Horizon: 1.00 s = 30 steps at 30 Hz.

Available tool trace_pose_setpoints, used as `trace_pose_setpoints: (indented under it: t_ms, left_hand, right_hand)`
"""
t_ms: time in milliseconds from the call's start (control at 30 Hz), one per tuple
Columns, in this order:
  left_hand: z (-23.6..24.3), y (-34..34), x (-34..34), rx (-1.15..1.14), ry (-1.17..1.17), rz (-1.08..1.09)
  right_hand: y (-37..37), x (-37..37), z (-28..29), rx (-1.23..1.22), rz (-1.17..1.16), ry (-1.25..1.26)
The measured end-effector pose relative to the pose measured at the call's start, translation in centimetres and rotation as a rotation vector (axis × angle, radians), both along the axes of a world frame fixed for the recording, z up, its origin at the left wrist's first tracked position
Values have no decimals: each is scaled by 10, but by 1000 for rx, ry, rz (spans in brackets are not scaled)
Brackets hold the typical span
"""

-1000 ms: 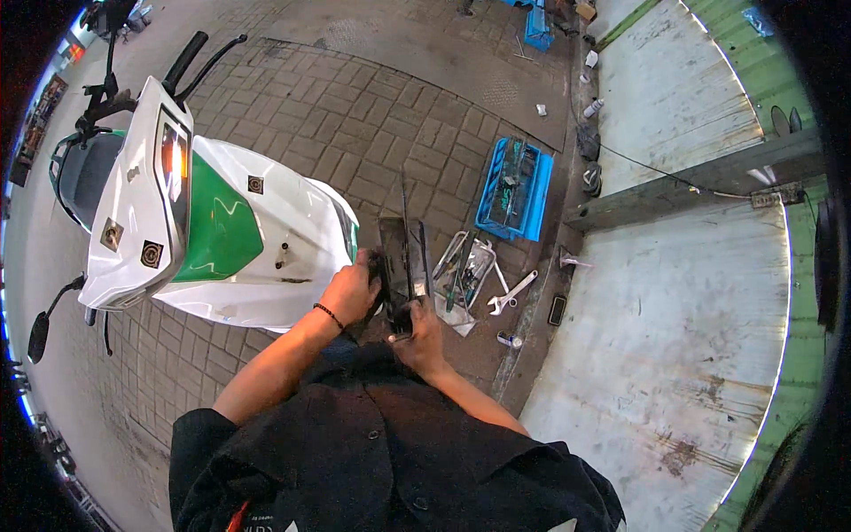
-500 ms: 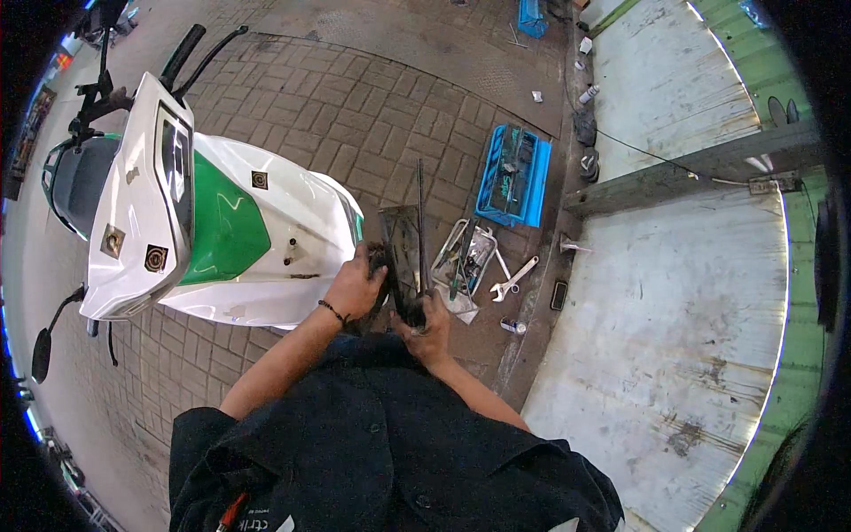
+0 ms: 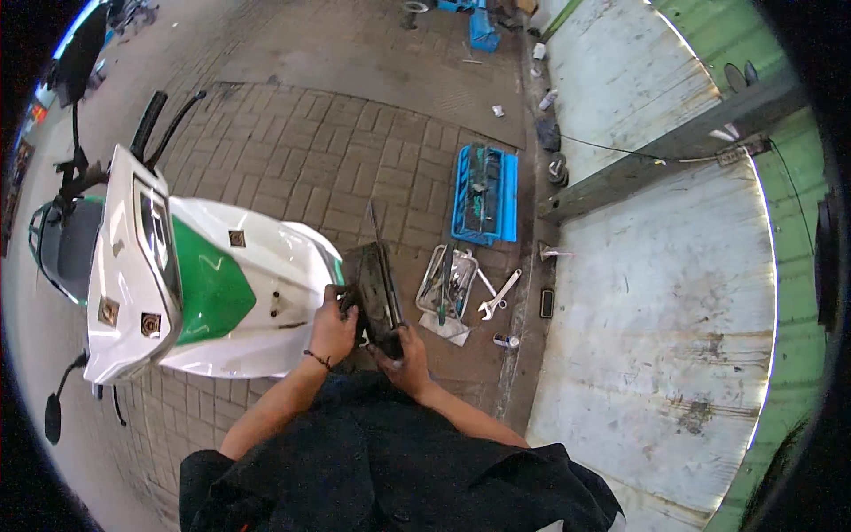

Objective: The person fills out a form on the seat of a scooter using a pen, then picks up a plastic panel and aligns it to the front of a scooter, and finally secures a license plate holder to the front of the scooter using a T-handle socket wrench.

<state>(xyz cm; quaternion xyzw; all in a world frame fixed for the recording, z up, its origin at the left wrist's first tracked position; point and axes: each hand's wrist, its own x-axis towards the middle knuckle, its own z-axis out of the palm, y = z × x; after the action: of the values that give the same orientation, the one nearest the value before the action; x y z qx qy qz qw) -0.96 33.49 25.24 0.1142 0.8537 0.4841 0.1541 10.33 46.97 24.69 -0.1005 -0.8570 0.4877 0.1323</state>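
Both hands are closed on a dark, dirty, long panel-like part (image 3: 376, 285), held in front of my body beside the scooter. My left hand (image 3: 331, 335) grips its left edge; something black at those fingers is too dark to make out. Round the lower right end of the part, my right hand (image 3: 404, 362) has its fingers wrapped. A thin strip sticks up past the part's far end. Just left of my left hand is the white and green scooter (image 3: 288, 341), its front facing me.
A blue toolbox (image 3: 511, 199) stands open on the brick paving at right. Nearer lie a metal tray (image 3: 476, 259) of tools, an adjustable wrench (image 3: 502, 294), a small can (image 3: 505, 340) and a dark phone-like object (image 3: 546, 303). A stained white wall panel (image 3: 656, 293) bounds the right side.
The dark part has turned and tilted, so its broad face shows more and its strip leans left. Both hands have shifted slightly left and down in the picture, still gripping. The view has shifted too.
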Motion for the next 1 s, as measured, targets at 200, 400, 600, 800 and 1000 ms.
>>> trace_pose_setpoints:
  t_ms: [200,400,600,800,1000]
  left_hand:
    - [1,-14,-15,-16,-18,-9]
    - [25,-16,-21,-10,-28,-81]
    - [20,-24,-23,70,-201,-85]
    - [22,-25,-24,-83,-112,-68]
    - [31,-25,-21,-98,-152,-78]
  right_hand:
    - [43,13,38,-56,-205,-81]
    - [112,46,134,-175,125,-211]
    - [112,43,192,-10,246,-392]
    - [105,31,239,307,446,-409]
    - [57,2,296,715,726,-525]
